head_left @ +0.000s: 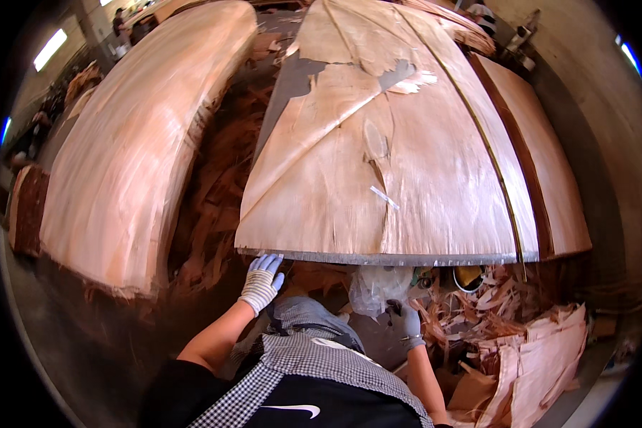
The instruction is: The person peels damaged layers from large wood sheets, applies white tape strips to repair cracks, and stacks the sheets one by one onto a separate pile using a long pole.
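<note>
A large, thin wood veneer sheet [449, 192] covers the table in front of me, creased and torn toward its far left part. My left hand [262, 280], in a striped grey-white glove, rests at the table's near edge [321, 257] with its fingers stretched out. Below that edge, on the right, hangs my right hand [409, 324] in a grey glove. Its fingers curl around something small and dark that I cannot make out. Beside it is a clear plastic bag [376, 291]. A small white strip [384, 197] lies on the veneer.
A tall veneer stack [135, 157] stands left, with scraps [217, 192] in the gap. A long thin strip [488, 143] runs along the sheet's right side. Another stack [542, 157] lies right. Below are a bucket [468, 278], shavings [478, 314] and bundled veneer [528, 364].
</note>
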`<move>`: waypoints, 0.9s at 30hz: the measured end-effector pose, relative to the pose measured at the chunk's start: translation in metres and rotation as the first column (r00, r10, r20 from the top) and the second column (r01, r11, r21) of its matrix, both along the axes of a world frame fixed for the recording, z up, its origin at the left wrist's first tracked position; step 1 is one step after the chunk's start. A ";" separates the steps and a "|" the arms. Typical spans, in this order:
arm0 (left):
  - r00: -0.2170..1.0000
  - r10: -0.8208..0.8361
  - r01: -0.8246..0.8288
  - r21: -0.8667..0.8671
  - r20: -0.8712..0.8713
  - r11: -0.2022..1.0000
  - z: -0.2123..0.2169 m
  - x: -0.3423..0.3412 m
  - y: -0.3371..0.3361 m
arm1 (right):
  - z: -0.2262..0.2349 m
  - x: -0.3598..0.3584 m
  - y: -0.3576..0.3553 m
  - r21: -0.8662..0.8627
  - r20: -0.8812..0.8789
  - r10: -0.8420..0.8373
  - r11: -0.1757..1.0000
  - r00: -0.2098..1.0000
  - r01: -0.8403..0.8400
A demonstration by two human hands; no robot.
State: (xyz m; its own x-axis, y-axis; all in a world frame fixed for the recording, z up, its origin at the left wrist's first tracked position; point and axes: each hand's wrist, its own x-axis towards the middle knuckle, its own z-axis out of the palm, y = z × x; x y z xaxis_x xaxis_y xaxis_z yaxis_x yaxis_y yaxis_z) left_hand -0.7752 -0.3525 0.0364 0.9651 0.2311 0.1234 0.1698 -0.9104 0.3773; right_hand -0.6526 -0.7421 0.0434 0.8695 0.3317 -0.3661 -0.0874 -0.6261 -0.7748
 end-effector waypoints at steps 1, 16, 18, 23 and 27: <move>0.997 0.042 -0.044 0.037 0.069 0.998 0.001 -0.009 0.000 | 0.005 0.013 0.004 -0.018 -0.026 0.051 0.999 0.998 -0.051; 0.997 -0.080 0.077 0.168 0.011 0.983 0.007 0.122 0.092 | 0.029 0.076 0.221 -0.109 0.029 0.379 0.921 0.925 -0.374; 0.985 -0.174 0.171 0.209 -0.007 0.963 -0.003 0.170 0.104 | 0.002 0.089 0.226 -0.077 0.000 0.267 0.961 0.964 -0.266; 0.980 -0.184 0.195 0.229 -0.069 0.954 -0.046 0.234 0.152 | -0.052 0.097 0.222 -0.217 -0.055 0.087 0.971 0.995 -0.097; 0.969 -0.113 0.130 0.062 -0.220 0.990 -0.048 0.239 0.167 | -0.028 0.093 0.238 -0.323 -0.038 0.100 0.940 0.994 -0.107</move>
State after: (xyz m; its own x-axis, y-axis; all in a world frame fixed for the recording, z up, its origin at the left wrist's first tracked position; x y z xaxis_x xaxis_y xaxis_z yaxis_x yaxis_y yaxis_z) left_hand -0.5364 -0.1852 -0.0115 0.9911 0.1084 -0.0776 0.1258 -0.9537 0.2733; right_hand -0.5595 -0.5041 0.0155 0.8280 0.2795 -0.4861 -0.0225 -0.8497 -0.5268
